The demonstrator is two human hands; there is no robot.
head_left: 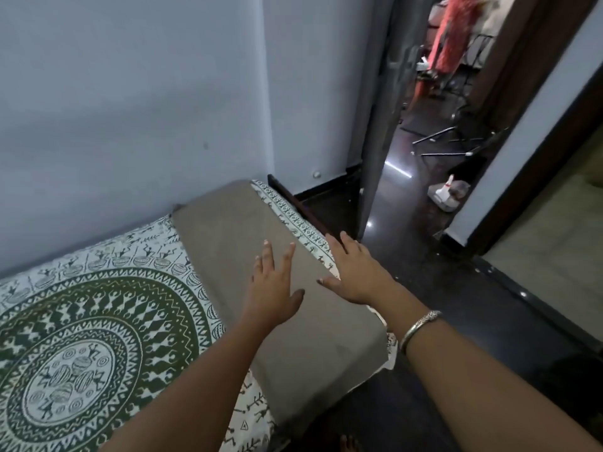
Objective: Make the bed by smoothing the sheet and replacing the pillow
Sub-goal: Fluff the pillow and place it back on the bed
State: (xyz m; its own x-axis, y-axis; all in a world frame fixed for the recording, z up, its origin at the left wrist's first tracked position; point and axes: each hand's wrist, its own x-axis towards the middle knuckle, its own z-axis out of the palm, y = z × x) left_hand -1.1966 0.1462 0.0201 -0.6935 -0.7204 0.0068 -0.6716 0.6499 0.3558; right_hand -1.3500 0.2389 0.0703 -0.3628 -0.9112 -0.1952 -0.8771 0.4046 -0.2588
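Both hands are open and flat, fingers straight and spread, clamped on nothing. Our left hand (274, 285) lies palm-down on top of the pillow (228, 230), about mid-length. Our right hand (354, 272) sits just beside it at the pillow's right long edge, with the thumb on the pillow and the fingertips reaching out over the sheet's border strip. There's a bangle (419, 327) on the right wrist.

Near to far:
- The pillow's near short end comes up to the bed's near edge, over the dark floor (489, 321).
- Our hands are at the middle, close together but not touching.
- The pillow's far short end is at the wall (130, 93). We can't tell whether it touches.

The relation that matters: the pillow's long axis runs away from us and leans left toward the wall, across one end of the bed. It looks roughly parallel to that end's edge, with a narrow band of sheet (98, 305) showing on its right. The mandala part of the sheet lies left of the pillow and looks flat.

Our read is that the pillow is already in place and only patting or squaring is left. A push toward the wall goes along the axis, and either hand can do it. A sideways nudge onto the bed falls to the right hand, since it's on the outer edge. The left hand is nearer the sheet for a last wipe.
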